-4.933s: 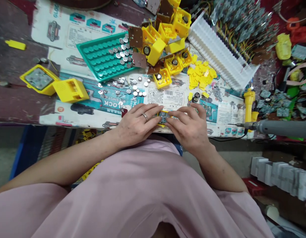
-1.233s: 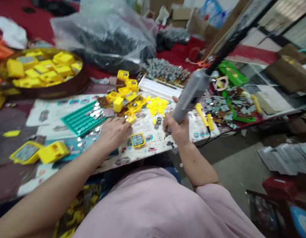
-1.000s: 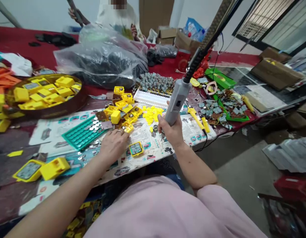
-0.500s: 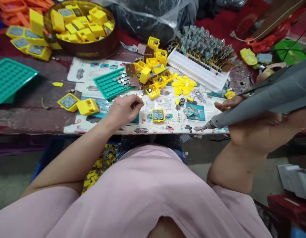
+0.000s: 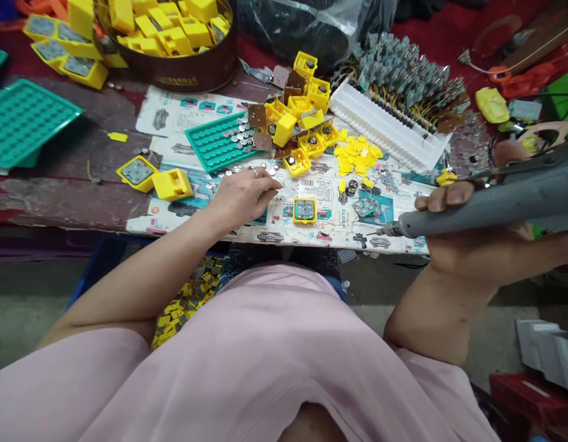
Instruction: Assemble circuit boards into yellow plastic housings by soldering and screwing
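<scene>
My left hand [image 5: 245, 195] hovers just left of a small square yellow case [image 5: 304, 210] with a grey circuit board inside. Its thumb and forefinger are nearly pinched together; anything between them is too small to make out. In my right hand [image 5: 454, 209] is a grey electric screwdriver [image 5: 477, 205], its bit pointing left over the table edge, to the right of the case. Between case and screwdriver lie a loose circuit board [image 5: 366, 207] and a few small dark round parts [image 5: 352, 187]. Several silver discs [image 5: 242, 132] rest on a green tray [image 5: 198, 147].
A round brown tin [image 5: 177, 77] full of yellow cases stands at the back left. Yellow cases [image 5: 311, 145], a pile of yellow pieces [image 5: 357, 155] and a white rack [image 5: 385, 126] with wired boards lie behind the hands. Two yellow cases [image 5: 173, 184] sit at left.
The whole view has shifted, so things on the table appear further right and higher. The screwdriver bit has come slightly closer to the square case, and the left fingertips also sit a little nearer it.
</scene>
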`<state>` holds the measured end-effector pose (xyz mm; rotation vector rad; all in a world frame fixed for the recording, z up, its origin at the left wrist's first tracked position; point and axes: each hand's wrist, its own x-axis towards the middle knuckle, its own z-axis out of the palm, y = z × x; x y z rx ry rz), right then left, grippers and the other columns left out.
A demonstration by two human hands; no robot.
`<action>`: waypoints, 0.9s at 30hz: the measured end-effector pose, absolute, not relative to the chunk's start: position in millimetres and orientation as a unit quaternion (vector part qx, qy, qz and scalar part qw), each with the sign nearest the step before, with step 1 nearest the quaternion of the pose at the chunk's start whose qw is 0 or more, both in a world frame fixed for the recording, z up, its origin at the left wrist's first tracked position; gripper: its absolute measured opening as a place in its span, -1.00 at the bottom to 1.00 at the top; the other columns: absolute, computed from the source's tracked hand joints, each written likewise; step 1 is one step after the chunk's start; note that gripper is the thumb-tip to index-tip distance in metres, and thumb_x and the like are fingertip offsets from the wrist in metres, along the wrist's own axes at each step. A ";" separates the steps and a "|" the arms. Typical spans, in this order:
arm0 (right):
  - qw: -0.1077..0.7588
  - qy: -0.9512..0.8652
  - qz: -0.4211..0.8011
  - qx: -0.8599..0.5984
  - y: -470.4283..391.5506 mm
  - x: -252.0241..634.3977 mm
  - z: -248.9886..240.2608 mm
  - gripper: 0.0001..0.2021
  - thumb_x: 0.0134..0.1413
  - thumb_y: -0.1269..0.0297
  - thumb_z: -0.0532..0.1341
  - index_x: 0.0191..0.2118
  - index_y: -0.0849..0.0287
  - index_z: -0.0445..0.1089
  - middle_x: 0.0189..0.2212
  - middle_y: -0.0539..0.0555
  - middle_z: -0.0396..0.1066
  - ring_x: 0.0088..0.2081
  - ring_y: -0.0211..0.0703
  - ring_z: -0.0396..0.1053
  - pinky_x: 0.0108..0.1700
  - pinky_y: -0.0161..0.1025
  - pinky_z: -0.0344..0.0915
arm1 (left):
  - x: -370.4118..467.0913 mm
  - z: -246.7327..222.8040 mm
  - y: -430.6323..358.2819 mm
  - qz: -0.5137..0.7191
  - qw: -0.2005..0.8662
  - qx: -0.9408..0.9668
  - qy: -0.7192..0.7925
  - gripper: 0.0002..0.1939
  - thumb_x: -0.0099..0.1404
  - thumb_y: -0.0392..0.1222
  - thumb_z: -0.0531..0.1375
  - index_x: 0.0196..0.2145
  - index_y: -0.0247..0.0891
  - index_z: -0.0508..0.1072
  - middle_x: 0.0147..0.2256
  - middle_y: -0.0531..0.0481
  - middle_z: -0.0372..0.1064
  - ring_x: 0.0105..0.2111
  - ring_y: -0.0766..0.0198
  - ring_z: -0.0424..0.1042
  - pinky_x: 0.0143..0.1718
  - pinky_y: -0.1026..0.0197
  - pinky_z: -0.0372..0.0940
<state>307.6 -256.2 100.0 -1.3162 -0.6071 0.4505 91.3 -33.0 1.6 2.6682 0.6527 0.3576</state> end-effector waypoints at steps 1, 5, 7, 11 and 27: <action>0.705 -0.320 0.180 -0.606 -253.9 303.2 97.6 -0.27 -0.61 -0.56 0.33 -0.33 -0.10 0.55 -0.36 -0.04 0.42 -0.41 -0.16 0.36 -0.26 -0.09 0.35 | 96.8 2.1 -32.8 0.108 0.168 0.954 0.224 -0.65 0.37 -0.15 0.05 -0.11 -0.23 0.61 -0.11 -0.17 0.55 -0.16 0.06 0.52 -0.22 0.12 0.35; 0.684 -0.424 0.192 -0.562 -243.8 298.6 70.1 -0.33 -0.40 -0.38 0.42 -0.09 -0.19 0.53 -0.44 -0.02 0.44 -0.42 -0.10 0.40 -0.31 -0.10 0.39 | 123.1 7.4 -36.5 0.055 0.090 0.972 0.210 -0.67 0.37 -0.22 0.04 -0.16 -0.22 0.62 -0.19 -0.15 0.53 -0.21 0.05 0.50 -0.28 0.13 0.30; 0.665 -0.463 0.228 -0.540 -236.5 299.9 53.7 -0.36 -0.27 -0.34 0.39 -0.01 -0.21 0.49 -0.53 -0.03 0.41 -0.49 -0.12 0.38 -0.43 -0.15 0.34 | 134.3 9.6 -39.2 0.034 0.061 0.976 0.207 -0.69 0.35 -0.26 0.06 -0.15 -0.20 0.60 -0.25 -0.14 0.51 -0.26 0.08 0.49 -0.31 0.14 0.28; 0.683 -0.525 0.251 -0.442 -221.0 298.0 39.4 -0.57 -0.08 -0.12 0.39 -0.08 -0.13 0.45 -0.67 -0.15 0.28 -0.66 -0.28 0.22 -0.59 -0.29 0.25 | 146.5 9.8 -41.7 0.001 0.048 0.978 0.202 -0.70 0.35 -0.30 0.06 -0.12 -0.17 0.57 -0.29 -0.15 0.47 -0.31 0.07 0.47 -0.35 0.15 0.24; 0.552 -0.669 0.400 -0.297 -239.1 324.0 57.9 -0.13 0.02 -0.26 0.26 0.39 -0.09 0.03 -0.38 -0.06 0.61 -0.36 -0.16 0.59 -0.11 -0.08 0.56 | 115.2 19.6 -40.1 0.233 0.290 0.912 0.172 -0.88 0.21 -0.30 0.17 -0.32 -0.23 0.52 -0.42 0.05 0.53 -0.50 0.37 0.40 -0.39 0.29 0.32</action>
